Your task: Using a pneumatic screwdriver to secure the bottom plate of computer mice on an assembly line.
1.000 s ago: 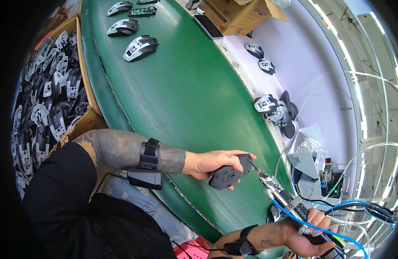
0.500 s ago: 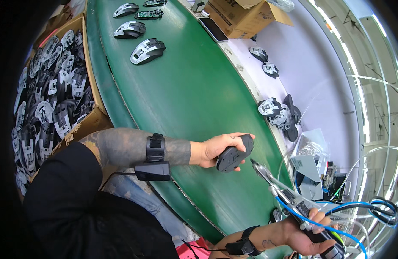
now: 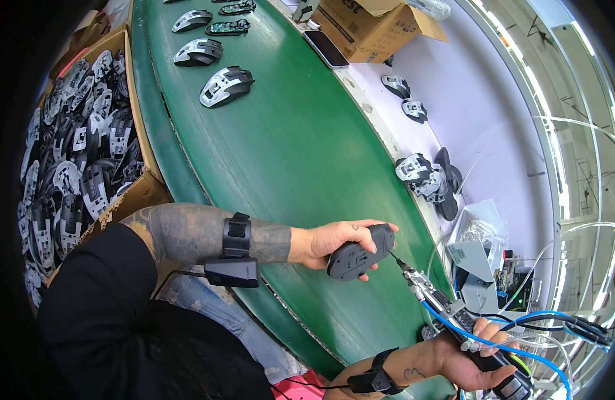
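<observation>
My left hand (image 3: 334, 241) is closed around a black computer mouse (image 3: 355, 259), its flat underside turned up and to the front, above the green belt. In my right hand (image 3: 471, 363) is a powered screwdriver (image 3: 444, 307) with a blue hose along its body, gripped at the lower right. Its thin bit points up and left toward the mouse's right edge. A small gap seems to lie between bit tip and mouse; contact is hard to judge. Part of the mouse is covered by my thumb and fingers.
Several silver-and-black mouse shells (image 3: 226, 87) and a green circuit board part (image 3: 227, 27) lie up the green belt (image 3: 287, 147). A cardboard box (image 3: 147, 187) of shells stands left. On the right ledge are a phone (image 3: 326, 49), shells (image 3: 414, 168) and a screw feeder (image 3: 477, 257).
The mouse in my left hand has dropped slightly and turned a little. The screwdriver's bit now shows as a thin tip near the mouse's edge. Both hands keep their hold.
</observation>
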Demonstrator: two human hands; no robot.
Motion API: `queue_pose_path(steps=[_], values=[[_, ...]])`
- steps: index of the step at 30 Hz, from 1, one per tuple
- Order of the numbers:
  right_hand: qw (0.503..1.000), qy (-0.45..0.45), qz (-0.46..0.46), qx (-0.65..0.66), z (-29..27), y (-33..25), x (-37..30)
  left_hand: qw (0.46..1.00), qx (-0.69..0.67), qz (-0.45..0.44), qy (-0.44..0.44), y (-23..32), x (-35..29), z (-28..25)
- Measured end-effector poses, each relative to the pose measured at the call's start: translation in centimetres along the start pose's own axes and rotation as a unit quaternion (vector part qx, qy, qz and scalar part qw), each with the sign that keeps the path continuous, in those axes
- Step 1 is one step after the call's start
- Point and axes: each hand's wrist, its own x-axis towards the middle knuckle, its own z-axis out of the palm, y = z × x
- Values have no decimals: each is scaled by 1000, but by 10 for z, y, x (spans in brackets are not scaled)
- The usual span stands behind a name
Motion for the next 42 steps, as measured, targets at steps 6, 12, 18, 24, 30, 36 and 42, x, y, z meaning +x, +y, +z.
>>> queue_pose_path(steps=[6, 12, 18, 24, 30, 36, 42], values=[[999, -37, 12, 29, -1, -4, -1, 1000, 2, -2, -9, 0, -2, 6], [994, -88, 42, 47, -2, -19, 0, 977, 63, 81, 187, 13, 8, -9], [968, -204, 108, 100, 4, -17, -15, 987, -22, 105, 122, 17, 6, -10], [969, -202, 104, 99, 11, -12, -20, 989, -10, 114, 91, 19, 3, -3], [967, -208, 108, 98, 11, -14, -20, 991, 1, 125, 51, 16, 1, -1], [962, -211, 128, 120, 19, -9, -24, 989, -26, 128, 65, 10, -1, -2], [955, -223, 120, 152, 11, -27, -17, 964, 74, 91, 240, 11, 13, -10]])
